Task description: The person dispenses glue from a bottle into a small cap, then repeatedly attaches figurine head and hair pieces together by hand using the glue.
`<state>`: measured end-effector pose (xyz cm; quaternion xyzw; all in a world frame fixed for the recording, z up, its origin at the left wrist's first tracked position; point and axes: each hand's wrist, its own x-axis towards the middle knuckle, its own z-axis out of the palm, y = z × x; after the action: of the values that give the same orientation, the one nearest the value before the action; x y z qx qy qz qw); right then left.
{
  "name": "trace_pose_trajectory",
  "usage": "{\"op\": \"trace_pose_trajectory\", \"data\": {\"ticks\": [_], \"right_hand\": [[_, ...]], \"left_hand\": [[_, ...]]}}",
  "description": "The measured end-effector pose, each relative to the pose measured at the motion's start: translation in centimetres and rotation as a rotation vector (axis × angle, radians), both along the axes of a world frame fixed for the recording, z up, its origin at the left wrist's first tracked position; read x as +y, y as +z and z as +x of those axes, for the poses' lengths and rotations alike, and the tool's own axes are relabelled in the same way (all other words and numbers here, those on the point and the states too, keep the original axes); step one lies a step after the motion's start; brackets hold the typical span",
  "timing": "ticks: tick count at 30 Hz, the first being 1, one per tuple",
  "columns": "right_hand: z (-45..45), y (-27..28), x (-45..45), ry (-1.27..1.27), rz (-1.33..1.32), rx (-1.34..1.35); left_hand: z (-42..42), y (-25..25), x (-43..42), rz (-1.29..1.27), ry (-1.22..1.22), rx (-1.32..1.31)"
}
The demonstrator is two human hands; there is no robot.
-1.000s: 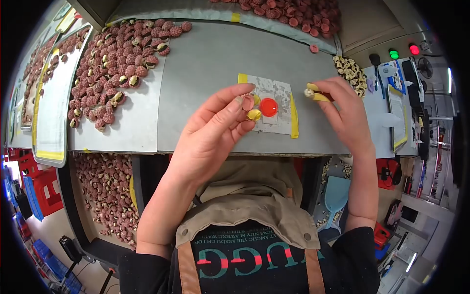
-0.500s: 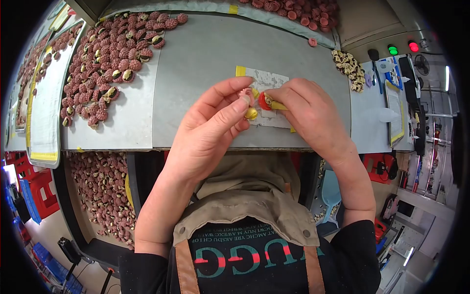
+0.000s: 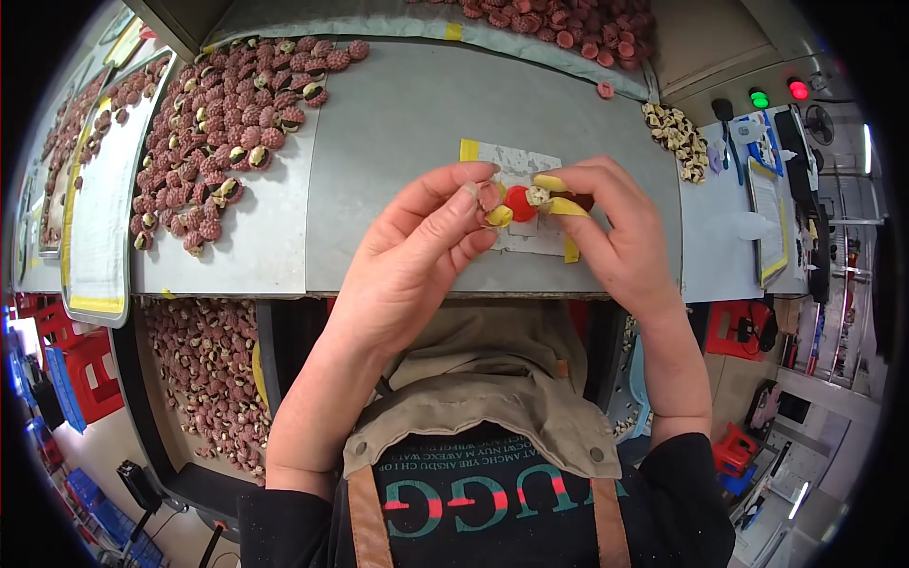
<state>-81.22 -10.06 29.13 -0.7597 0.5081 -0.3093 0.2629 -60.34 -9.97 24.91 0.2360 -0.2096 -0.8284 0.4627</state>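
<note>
My left hand (image 3: 426,222) is closed in a pinch on a small pink, cup-shaped piece (image 3: 489,195). A yellow finger cot (image 3: 499,217) covers one of its fingertips. Just to the right, my right hand (image 3: 606,222) pinches a small cream, dark-flecked piece (image 3: 537,195) between its thumb and a finger, both in yellow cots. A red round thing (image 3: 519,204) shows between the hands, close to both pieces; what supports it I cannot tell. Beneath the hands lies a worn white sheet (image 3: 530,241), taped in yellow to the grey table (image 3: 398,114).
Many pink bumpy pieces (image 3: 227,123), some with dark and cream parts, spread over the table's left. Pink cups (image 3: 568,24) are heaped at the back. Cream pieces (image 3: 677,137) lie at the right. A drawer of pink pieces (image 3: 213,369) is below, near a blue scoop (image 3: 637,388).
My right hand has turned and its fingers have spread slightly, bringing the cream piece into clearer view near the pink cup. The red round thing shows more. The whole view has shifted slightly.
</note>
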Motion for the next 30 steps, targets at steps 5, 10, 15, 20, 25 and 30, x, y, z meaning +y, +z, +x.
{"op": "trace_pose_trajectory", "data": {"ticks": [5,10,15,20,25,30], "right_hand": [[1.7,0.4,0.2,0.096,-0.130,-0.123],[2.5,-0.2,0.4,0.099,-0.196,-0.135],[3.0,-1.7,1.6,-0.034,-0.117,-0.248],[2.2,-2.6,1.9,-0.013,-0.335,-0.074],[1.9,-1.9,1.6,0.045,-0.303,-0.124],[1.4,-2.5,1.8,0.066,-0.183,-0.224]], "left_hand": [[-0.3,0.5,0.0,0.020,-0.005,-0.030],[-0.6,-0.4,0.1,-0.037,0.022,-0.053],[-2.5,-0.3,1.5,-0.316,0.282,-0.249],[-1.6,0.1,1.4,-0.295,0.144,-0.291],[-1.2,1.0,1.1,-0.229,0.000,-0.258],[-2.0,2.0,1.9,-0.267,0.037,-0.321]]}}
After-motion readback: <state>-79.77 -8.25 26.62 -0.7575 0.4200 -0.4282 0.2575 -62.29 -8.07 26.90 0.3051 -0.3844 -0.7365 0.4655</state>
